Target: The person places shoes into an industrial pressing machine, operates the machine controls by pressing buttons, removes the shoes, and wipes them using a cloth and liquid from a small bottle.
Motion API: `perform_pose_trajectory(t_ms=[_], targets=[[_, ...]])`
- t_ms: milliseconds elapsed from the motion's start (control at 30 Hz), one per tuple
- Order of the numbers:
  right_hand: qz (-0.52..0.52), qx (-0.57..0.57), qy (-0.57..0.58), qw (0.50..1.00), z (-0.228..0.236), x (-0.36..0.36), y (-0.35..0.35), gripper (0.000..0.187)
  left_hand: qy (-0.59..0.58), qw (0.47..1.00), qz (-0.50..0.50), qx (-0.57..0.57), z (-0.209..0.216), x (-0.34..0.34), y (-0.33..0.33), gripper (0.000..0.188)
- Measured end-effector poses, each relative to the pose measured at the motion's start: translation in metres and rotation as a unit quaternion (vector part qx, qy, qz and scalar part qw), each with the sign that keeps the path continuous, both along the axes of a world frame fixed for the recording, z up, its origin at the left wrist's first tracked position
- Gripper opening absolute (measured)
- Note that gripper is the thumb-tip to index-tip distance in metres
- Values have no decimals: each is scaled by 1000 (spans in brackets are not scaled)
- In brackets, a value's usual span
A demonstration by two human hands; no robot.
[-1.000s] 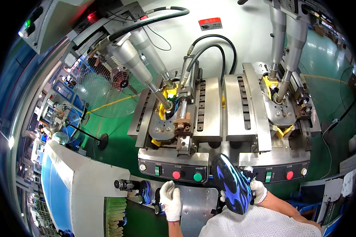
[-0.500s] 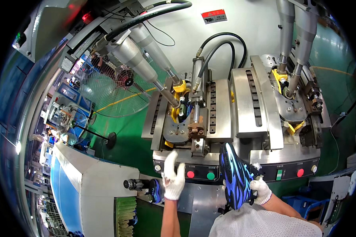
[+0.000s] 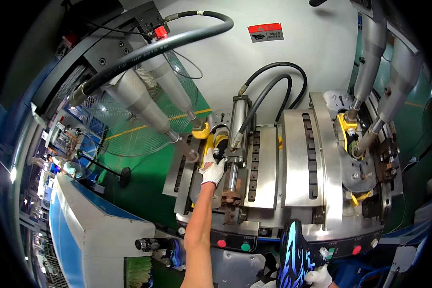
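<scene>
Item, my left hand [image 3: 213, 173], gloved in white, reaching forward into the left station: a finger and the thumb side stand parted, though I cannot tell whether the fingertips close on anything, the glove hiding what lies beneath. Just beyond those fingers, a yellow cradle [image 3: 209, 142], set there, I judge, to seat and steady a workpiece. Left of them, a slanting metal rod [image 3: 183, 147], angled inward as if to press toward that cradle; just right of them, an upright cylinder [image 3: 240, 120] fed by black hoses [image 3: 300, 79] (arched high, probably to stay out of my reach). Item, my right hand [image 3: 320, 277], also gloved, well apart and nearer my body, bent around the rear part of a black and blue shoe [image 3: 291, 261], some fingers out of sight. The shoe is immediately left of that hand, toe pointing away from me; gripped at the back, it seems, so the front stays uncovered. Between my hands, a red button [image 3: 221, 243] and a green button [image 3: 245, 246], presumably placed forward for easy reach. Left of my left forearm, a second shoe [image 3: 176, 252], partly covered.
</scene>
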State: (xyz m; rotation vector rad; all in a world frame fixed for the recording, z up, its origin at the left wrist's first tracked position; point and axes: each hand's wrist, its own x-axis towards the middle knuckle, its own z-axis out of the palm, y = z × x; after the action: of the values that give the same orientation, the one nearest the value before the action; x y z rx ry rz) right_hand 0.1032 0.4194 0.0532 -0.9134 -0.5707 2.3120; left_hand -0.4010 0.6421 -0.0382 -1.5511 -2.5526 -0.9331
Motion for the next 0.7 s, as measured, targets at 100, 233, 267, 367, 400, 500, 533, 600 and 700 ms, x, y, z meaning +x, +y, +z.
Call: perform_pose_trajectory(t_ms=[100, 233, 267, 367, 400, 500, 533, 600, 700], targets=[[-19, -10, -107, 994, -10, 21, -7, 15, -45, 995, 27, -90, -1, -8, 19, 62], [-10, -59, -109, 992, -4, 2, 10, 13, -67, 987, 75, -124, 44, -21, 28, 64], [-1, -62, -96, 993, -7, 1, 12, 14, -78, 991, 59, -89, 59, -25, 20, 65], [73, -11, -98, 993, -27, -11, 29, 27, -74, 996, 37, 27, 117, -4, -40, 58], [94, 18, -107, 990, -35, -19, 41, 33, -104, 994, 25, 33, 134, 9, -61, 59], [122, 64, -107, 985, -12, -73, 66, 45, -116, 986, 44, 115, 149, 36, -158, 62], [87, 63, -108, 988, 14, -101, 74, 44, -169, 979, 38, 112, 144, 49, -185, 64], [20, 98, -11, 995, 49, -196, 90, 30, -201, 971, 54, 118, 128, 61, -266, 65], [73, 107, -13, 991, 59, -315, 138, 20, -188, 973, 114, 67, 87, 87, -377, 65]])
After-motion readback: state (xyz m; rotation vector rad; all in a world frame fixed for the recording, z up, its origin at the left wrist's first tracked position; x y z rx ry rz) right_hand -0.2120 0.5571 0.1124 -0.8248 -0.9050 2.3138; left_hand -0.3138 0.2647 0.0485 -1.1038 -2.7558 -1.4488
